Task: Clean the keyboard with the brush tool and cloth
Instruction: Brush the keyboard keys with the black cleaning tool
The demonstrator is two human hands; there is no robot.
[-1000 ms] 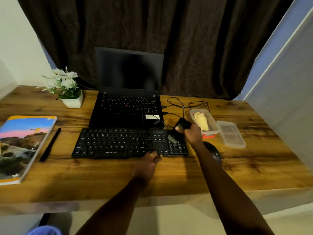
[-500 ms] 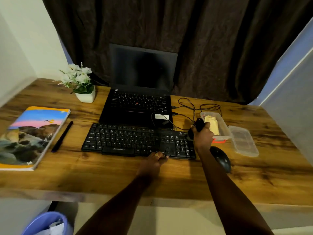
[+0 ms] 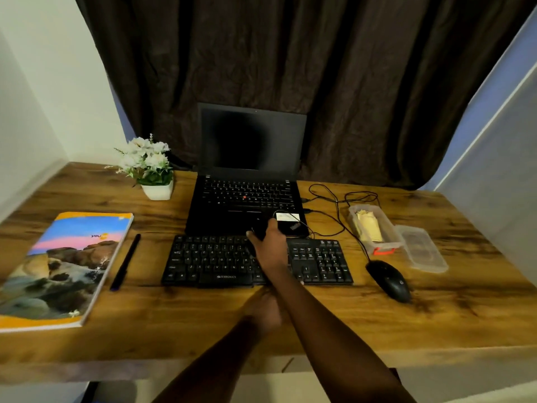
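Observation:
A black keyboard point(image 3: 215, 260) lies on the wooden desk in front of a laptop. My right hand point(image 3: 268, 247) hovers over the keyboard's middle, closed around a small black brush tool point(image 3: 257, 232) whose dark body shows past my fingers at the keyboard's far edge. My left hand point(image 3: 263, 311) rests on the desk just in front of the keyboard's near edge, partly hidden under my right forearm; its fingers are hard to make out. A yellow cloth point(image 3: 367, 226) lies folded in an open clear plastic box point(image 3: 390, 242) to the right.
A black laptop point(image 3: 247, 199) stands open behind the keyboard, with cables point(image 3: 337, 205) trailing right. A black mouse point(image 3: 389, 279) and the box's lid point(image 3: 422, 251) sit at right. A book point(image 3: 61, 266), a pen point(image 3: 126, 261) and a potted plant point(image 3: 149, 167) are at left.
My right hand with the brush has moved left from the keyboard's number pad end to its middle. My left hand has stayed at the keyboard's front edge. The camera view shifted.

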